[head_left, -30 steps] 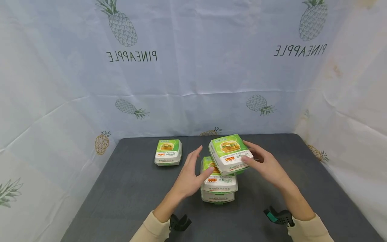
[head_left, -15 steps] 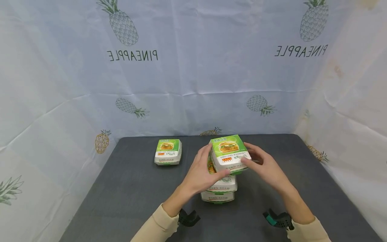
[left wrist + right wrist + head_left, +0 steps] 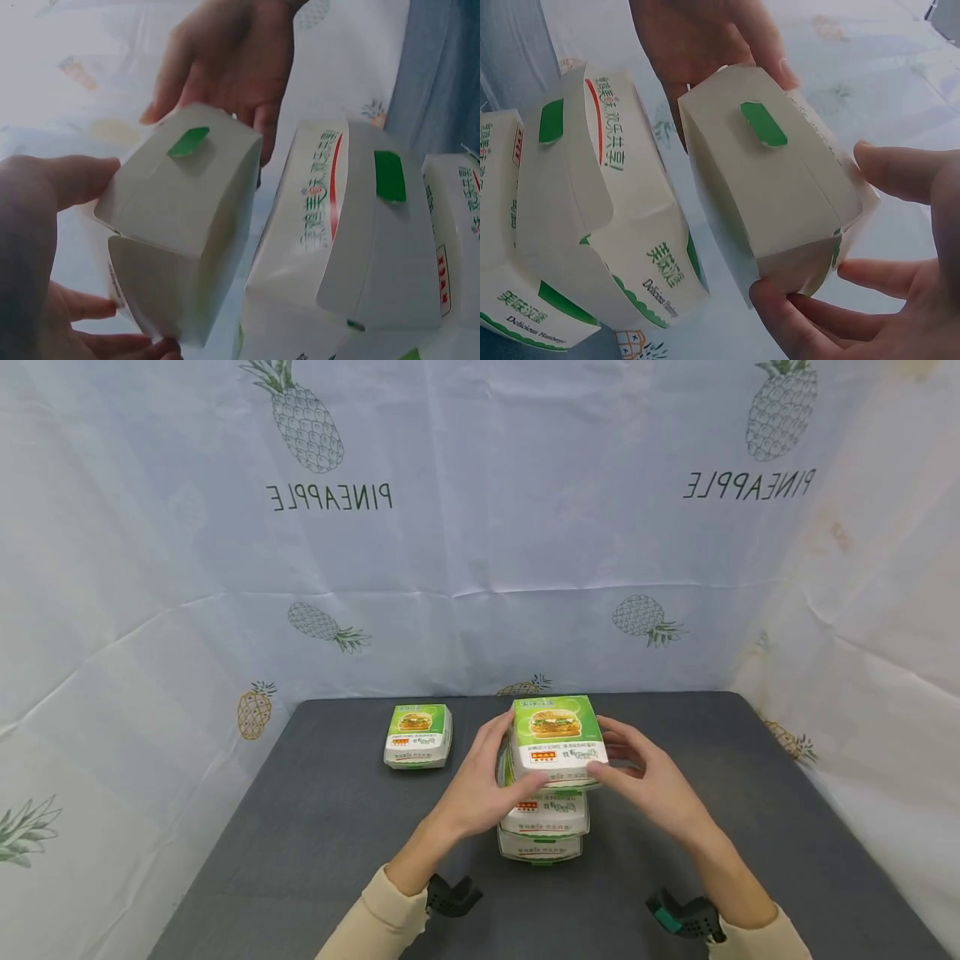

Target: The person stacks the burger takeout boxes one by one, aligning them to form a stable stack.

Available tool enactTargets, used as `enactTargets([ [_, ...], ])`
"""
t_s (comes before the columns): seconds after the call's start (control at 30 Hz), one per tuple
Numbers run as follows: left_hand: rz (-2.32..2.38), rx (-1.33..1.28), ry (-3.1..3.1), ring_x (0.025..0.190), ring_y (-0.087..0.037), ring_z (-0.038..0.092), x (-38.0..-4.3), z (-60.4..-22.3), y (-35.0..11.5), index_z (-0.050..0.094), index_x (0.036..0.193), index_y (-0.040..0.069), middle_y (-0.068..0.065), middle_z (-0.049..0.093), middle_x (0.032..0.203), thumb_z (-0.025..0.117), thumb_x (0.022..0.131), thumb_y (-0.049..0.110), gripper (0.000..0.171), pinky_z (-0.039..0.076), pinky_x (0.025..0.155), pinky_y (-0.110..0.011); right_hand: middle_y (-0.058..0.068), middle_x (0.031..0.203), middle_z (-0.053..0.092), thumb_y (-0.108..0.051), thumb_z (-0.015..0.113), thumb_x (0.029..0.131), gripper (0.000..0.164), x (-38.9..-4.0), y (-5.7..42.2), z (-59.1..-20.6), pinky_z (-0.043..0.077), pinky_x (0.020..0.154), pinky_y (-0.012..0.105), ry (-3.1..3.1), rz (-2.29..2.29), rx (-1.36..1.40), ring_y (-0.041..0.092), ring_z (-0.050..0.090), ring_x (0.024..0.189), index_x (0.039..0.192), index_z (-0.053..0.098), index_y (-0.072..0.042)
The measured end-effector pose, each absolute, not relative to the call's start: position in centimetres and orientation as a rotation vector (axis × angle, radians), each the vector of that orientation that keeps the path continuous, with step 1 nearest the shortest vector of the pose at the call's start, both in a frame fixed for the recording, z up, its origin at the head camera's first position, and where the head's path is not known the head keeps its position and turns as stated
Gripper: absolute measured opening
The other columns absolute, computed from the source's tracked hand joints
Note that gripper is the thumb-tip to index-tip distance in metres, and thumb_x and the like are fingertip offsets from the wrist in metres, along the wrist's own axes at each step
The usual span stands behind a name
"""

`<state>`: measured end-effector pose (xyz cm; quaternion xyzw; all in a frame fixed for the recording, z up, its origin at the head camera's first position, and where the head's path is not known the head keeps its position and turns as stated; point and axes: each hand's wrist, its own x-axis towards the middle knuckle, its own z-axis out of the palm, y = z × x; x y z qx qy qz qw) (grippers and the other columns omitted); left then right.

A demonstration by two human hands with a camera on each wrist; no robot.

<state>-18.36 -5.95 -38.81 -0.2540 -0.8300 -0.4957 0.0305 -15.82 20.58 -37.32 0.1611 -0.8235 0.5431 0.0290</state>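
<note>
On the stack of two boxes (image 3: 543,827) we read, in the right wrist view, "Delicious Hamburger" with "美味汉堡" over it on the sides of both boxes, and "欢乐共享!" beside a red stroke on the upper one; the burger box (image 3: 557,735) just above the stack bears a green panel with a hamburger picture, a red label and lettering too small for us to read; on the cloth (image 3: 480,543) behind the stack we find "PINEAPPLE" twice, in mirrored letters, under pineapple drawings; we see the left hand (image 3: 477,789) grasping the burger box from its left side and the right hand (image 3: 651,781) gripping it from its right, thumbs at the near edge; both wrist views show us a gap between it and the stack; a single box (image 3: 417,737) in the same green and white rests on the dark table (image 3: 337,843), beyond the stack and to its left; against a second ago, the burger box has moved leftward and hangs squarer over the stack, where it was tilted and further right; the left hand, then apart from it, now holds it; the stack and the single box lie where they were.
</note>
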Motion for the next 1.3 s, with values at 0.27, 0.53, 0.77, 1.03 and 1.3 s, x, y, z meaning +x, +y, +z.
enactTargets([
  [0.27,-1.595,-0.853,-2.503,0.141,-0.017,0.039,-18.2,-39.2,-7.1,0.025,0.163,0.025,0.004,0.03,0.16,0.072,0.094,0.044,0.085,0.035,0.113,-0.053,0.013,0.146,0.047,-0.019,0.067,0.101,0.066,-15.6,20.1,-37.7,0.052,0.091,0.032,-2.502,1.741,0.557,0.035,0.05,0.129,0.158,0.035,-0.016],
  [0.53,-1.611,-0.852,-2.495,0.142,-0.015,0.038,-18.0,-39.7,-7.7,0.026,0.162,0.025,0.003,0.031,0.159,0.072,0.094,0.041,0.084,0.033,0.116,-0.047,0.015,0.148,0.046,-0.016,0.066,0.1,0.068,-15.7,20.0,-38.2,0.052,0.092,0.033,-2.491,1.813,0.616,0.038,0.048,0.131,0.159,0.033,-0.015],
  [0.77,-1.581,-0.849,-2.513,0.142,-0.016,0.038,-18.0,-40.2,-7.8,0.025,0.163,0.021,0.0,0.031,0.159,0.072,0.094,0.04,0.086,0.033,0.116,-0.042,0.016,0.148,0.044,-0.014,0.067,0.099,0.071,-15.9,19.9,-38.7,0.053,0.093,0.033,-2.475,1.83,0.672,0.039,0.047,0.131,0.16,0.031,-0.014],
  [1.03,-1.579,-0.874,-2.499,0.142,-0.017,0.038,-18.0,-40.6,-8.0,0.024,0.163,0.022,0.0,0.03,0.16,0.073,0.093,0.039,0.087,0.033,0.116,-0.042,0.017,0.149,0.04,-0.013,0.069,0.098,0.076,-15.9,20.0,-38.9,0.054,0.091,0.034,-2.474,1.862,0.693,0.037,0.052,0.126,0.161,0.027,-0.014],
  [1.3,-1.573,-0.897,-2.496,0.139,-0.018,0.039,-17.8,-40.5,-8.2,0.021,0.163,0.021,0.001,0.023,0.163,0.073,0.094,0.04,0.089,0.033,0.115,-0.047,0.016,0.152,0.037,-0.015,0.07,0.098,0.079,-15.9,19.9,-38.7,0.05,0.097,0.031,-2.503,1.781,0.695,0.039,0.047,0.131,0.162,0.025,-0.014],
])
